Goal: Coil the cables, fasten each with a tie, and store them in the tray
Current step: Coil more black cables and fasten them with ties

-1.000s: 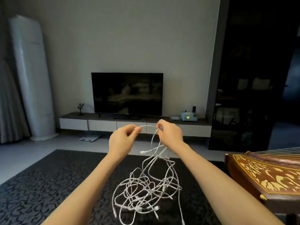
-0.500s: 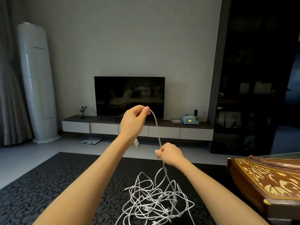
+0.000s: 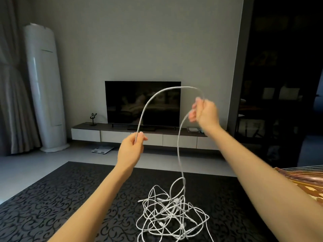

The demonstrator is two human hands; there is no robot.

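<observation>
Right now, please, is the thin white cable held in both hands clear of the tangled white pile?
No: the cable hangs from the right hand down into the pile.

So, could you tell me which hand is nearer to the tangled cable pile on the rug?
Left. The left hand sits lower, up-left of the pile; the right hand is raised higher above it.

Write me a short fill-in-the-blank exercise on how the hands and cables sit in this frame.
1. The left hand and the right hand both hold one ____ cable.
2. The right hand is raised ____ than the left hand.
3. The tangled pile of cables lies ____ the rug.
Missing words: white; higher; on.
</observation>
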